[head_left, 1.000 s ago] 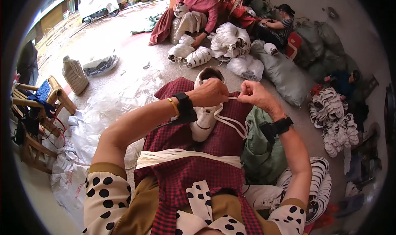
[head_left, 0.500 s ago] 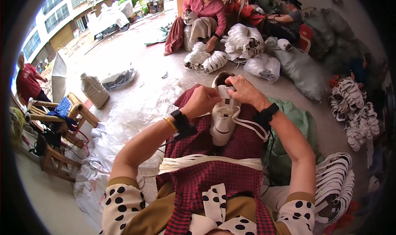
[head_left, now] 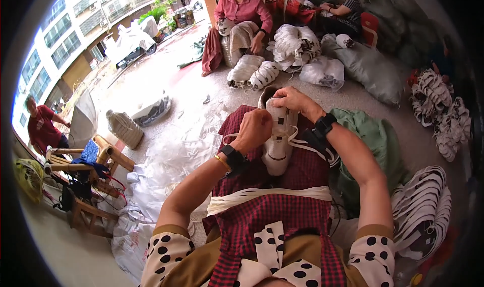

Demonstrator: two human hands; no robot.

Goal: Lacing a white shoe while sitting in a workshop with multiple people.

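A white shoe (head_left: 277, 158) lies on my checked apron, toe toward me and dark-lined opening facing away. My right hand (head_left: 297, 101) is closed on the tongue at the top of the shoe. Against the left side of the eyelets, my left hand (head_left: 254, 129) is closed with a white shoelace (head_left: 229, 136) trailing out of it; its fingertips are partly hidden. Another length of lace hangs loose to the right of the shoe. Across my lap, nearer me, lies a bundle of long white laces (head_left: 267, 193).
Crumpled clear plastic (head_left: 156, 186) covers the floor at left, by a bamboo chair (head_left: 108, 153). A green bag (head_left: 360, 151) and stacked white shoe uppers (head_left: 426, 211) are at right. Ahead, a person in pink (head_left: 244, 14) sits by tied white bundles (head_left: 245, 71). Another person stands at far left.
My left hand has moved lower along the shoe, turning its back toward me, and a lace now shows on its left. My right hand stays at the tongue. The view has shifted slightly.
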